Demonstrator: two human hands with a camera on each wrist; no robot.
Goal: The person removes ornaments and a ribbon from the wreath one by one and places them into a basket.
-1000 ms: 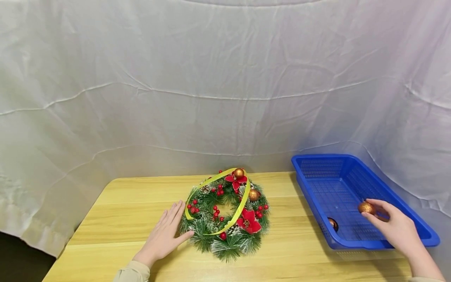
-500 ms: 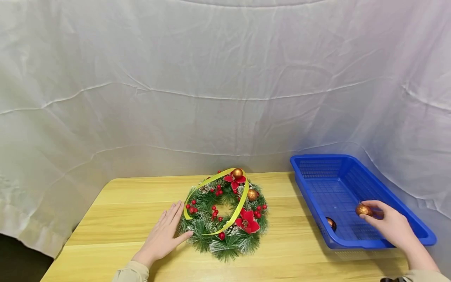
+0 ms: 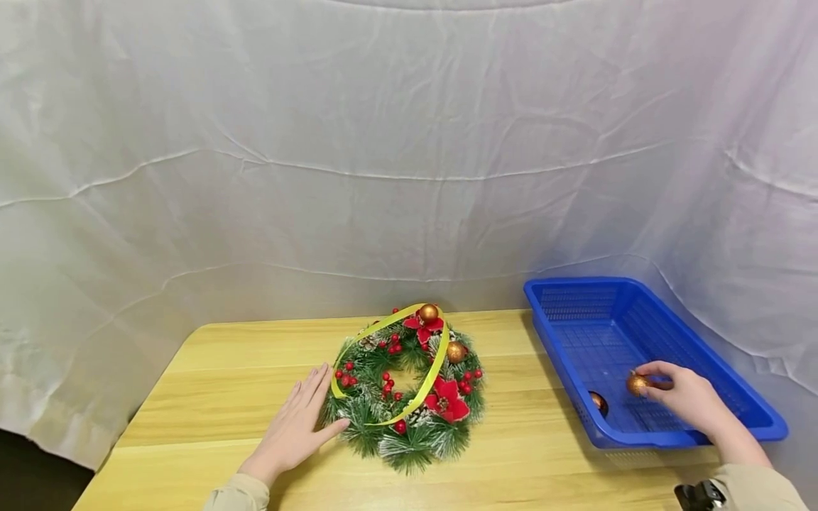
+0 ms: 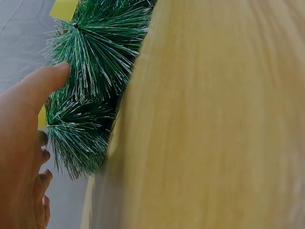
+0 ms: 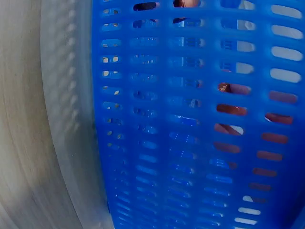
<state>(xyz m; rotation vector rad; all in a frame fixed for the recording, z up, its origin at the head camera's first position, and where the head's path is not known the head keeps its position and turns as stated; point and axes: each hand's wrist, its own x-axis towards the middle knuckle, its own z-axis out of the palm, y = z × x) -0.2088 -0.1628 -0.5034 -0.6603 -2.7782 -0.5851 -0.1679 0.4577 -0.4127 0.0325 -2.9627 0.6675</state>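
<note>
A green wreath [image 3: 406, 387] with red berries, red flowers, gold balls and a yellow ribbon lies in the middle of the wooden table [image 3: 211, 397]. My left hand [image 3: 295, 426] rests flat on the table, fingers straight, thumb touching the wreath's [image 4: 88, 90] left edge. My right hand [image 3: 680, 394] reaches into the blue basket [image 3: 562, 351] and pinches a gold ball [image 3: 637, 384] low over its floor. A second gold ball [image 3: 598, 402] lies in the basket's near left corner. The right wrist view shows only the basket's slotted wall [image 5: 190, 124].
A wrinkled white cloth [image 3: 383, 156] hangs behind the table and drapes round its sides. The basket stands at the table's right end. Bare wood lies left of and in front of the wreath.
My right hand has lowered and moved slightly left inside the basket with the gold ball. The left hand and the wreath have not moved.
</note>
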